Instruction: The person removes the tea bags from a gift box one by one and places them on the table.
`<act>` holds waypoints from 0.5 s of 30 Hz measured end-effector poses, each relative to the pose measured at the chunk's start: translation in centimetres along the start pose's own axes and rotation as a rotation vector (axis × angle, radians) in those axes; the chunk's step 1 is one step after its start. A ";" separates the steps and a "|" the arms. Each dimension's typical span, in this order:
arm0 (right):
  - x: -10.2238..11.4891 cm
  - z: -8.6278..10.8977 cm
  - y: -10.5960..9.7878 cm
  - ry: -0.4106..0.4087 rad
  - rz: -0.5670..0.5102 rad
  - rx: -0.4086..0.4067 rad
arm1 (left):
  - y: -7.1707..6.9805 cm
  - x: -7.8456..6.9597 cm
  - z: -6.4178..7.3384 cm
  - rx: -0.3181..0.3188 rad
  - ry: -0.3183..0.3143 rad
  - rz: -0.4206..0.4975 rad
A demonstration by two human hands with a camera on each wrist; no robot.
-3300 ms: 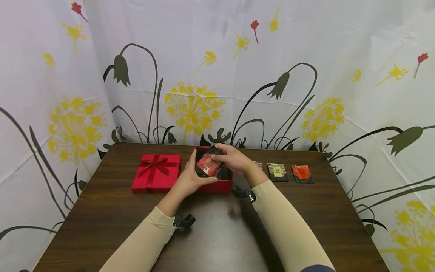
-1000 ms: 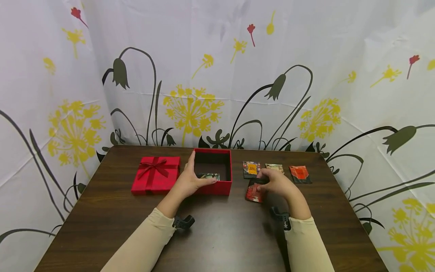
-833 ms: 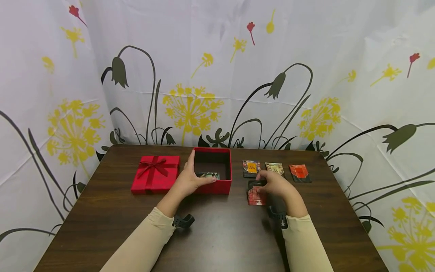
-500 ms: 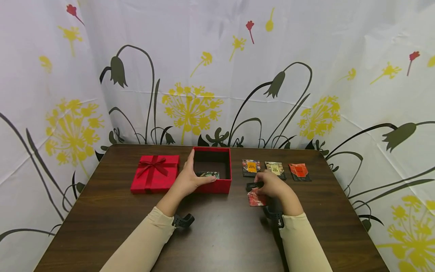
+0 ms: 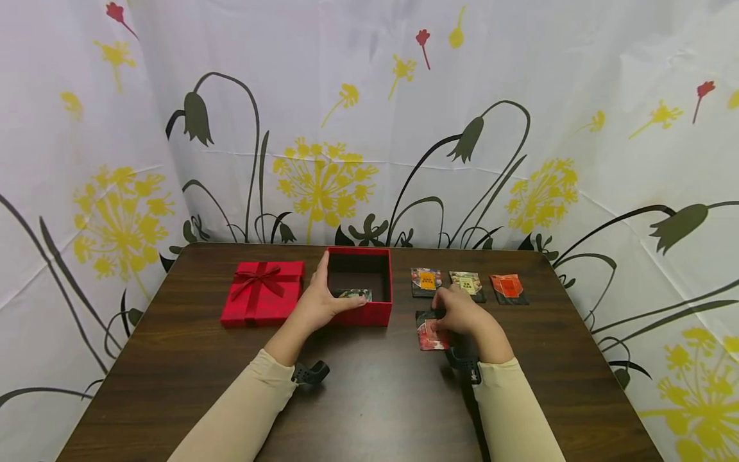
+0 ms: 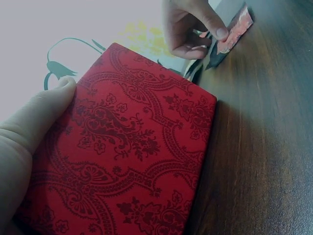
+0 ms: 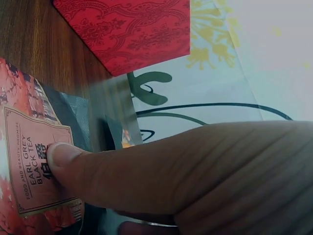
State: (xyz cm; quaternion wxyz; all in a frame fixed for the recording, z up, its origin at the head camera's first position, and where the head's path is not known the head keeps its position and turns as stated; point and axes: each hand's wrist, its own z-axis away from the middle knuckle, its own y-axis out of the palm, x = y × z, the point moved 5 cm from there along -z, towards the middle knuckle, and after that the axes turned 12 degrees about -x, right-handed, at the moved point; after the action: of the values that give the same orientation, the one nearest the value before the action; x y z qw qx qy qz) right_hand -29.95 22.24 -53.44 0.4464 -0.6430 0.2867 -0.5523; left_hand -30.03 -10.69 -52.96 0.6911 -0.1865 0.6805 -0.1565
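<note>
My left hand (image 5: 314,307) holds the open red gift box (image 5: 376,314) at its left side, thumb over the front rim. The left wrist view shows that thumb at the edge of the patterned box wall. A green-patterned sachet (image 5: 356,294) lies inside, at the front. Right of the box, my right hand (image 5: 464,321) pinches a red and black tea sachet (image 5: 428,339) close over the table. "Earl Grey Black Tea" is printed on this sachet's label (image 7: 36,161) in the right wrist view, with the thumb on it. The fingers behind the sachet are mostly hidden.
Behind my right hand, three sachets lie in a row: one with an orange label (image 5: 426,281), one with a pale yellow label (image 5: 470,282) and a red-orange one (image 5: 509,287). The box lid (image 5: 262,298) with its bow sits left on the dark wooden table (image 5: 369,398).
The Earl Grey sachet has gone from over the box, where both hands were at it, to the table on the right in my right hand. Lately it has shifted only slightly.
</note>
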 end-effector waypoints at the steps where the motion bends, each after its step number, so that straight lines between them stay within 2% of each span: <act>1: 0.0 0.0 0.0 0.007 -0.016 0.009 | 0.0 0.0 0.0 -0.002 0.000 0.002; 7: -0.3 0.2 0.4 0.035 -0.100 0.058 | 0.0 0.0 0.0 0.001 -0.005 0.008; 15: -0.1 0.1 0.3 0.004 -0.106 0.065 | 0.0 -0.1 0.0 0.001 0.002 0.004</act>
State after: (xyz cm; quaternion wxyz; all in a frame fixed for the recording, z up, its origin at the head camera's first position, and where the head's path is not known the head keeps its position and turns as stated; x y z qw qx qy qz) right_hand -29.85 22.22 -53.79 0.4367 -0.6412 0.2351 -0.5855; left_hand -30.08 -10.63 -52.93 0.6908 -0.1847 0.6816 -0.1554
